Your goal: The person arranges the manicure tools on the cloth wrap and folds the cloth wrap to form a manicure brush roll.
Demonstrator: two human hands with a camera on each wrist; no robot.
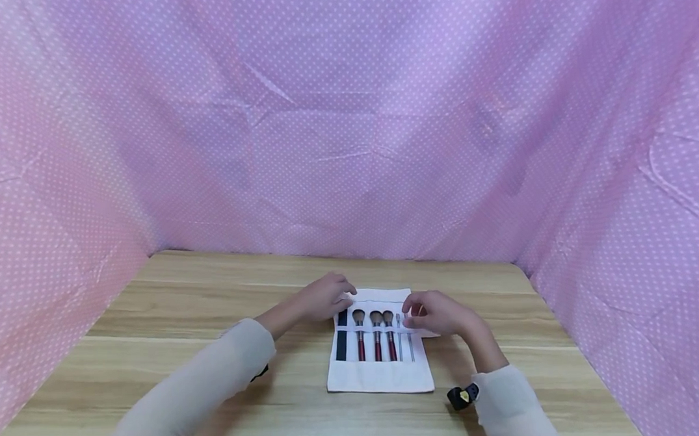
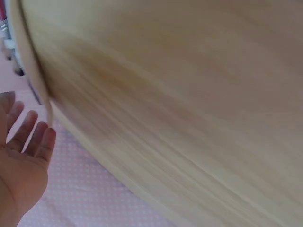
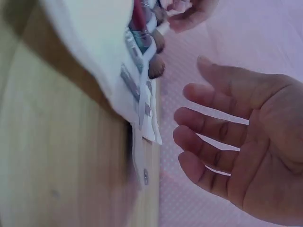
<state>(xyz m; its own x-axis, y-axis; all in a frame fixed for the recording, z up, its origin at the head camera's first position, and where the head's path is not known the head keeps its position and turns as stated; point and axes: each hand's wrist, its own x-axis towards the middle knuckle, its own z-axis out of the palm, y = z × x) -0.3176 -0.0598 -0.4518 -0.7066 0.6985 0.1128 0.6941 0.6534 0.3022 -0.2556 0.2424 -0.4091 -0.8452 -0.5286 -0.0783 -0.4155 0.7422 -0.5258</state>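
Observation:
A white fabric brush roll [image 1: 380, 378] lies unrolled on the table. Held under its cross strap are several makeup brushes [image 1: 377, 337] with red handles and brown bristles, and thin silver tools [image 1: 399, 339]. A dark strip [image 1: 341, 345] runs down its left side. My left hand [image 1: 326, 297] is at the roll's upper left edge, fingers loosely bent; whether they touch the cloth I cannot tell. Over the roll's upper right side hovers my right hand [image 1: 438, 313]. Its fingers are relaxed and apart, holding nothing, in the right wrist view.
The wooden table [image 1: 264, 417] spreads around the roll on all sides. Pink dotted cloth [image 1: 346, 146] hangs behind it and at both sides. A strap with a metal snap [image 3: 145, 177] sticks out from the roll's right side.

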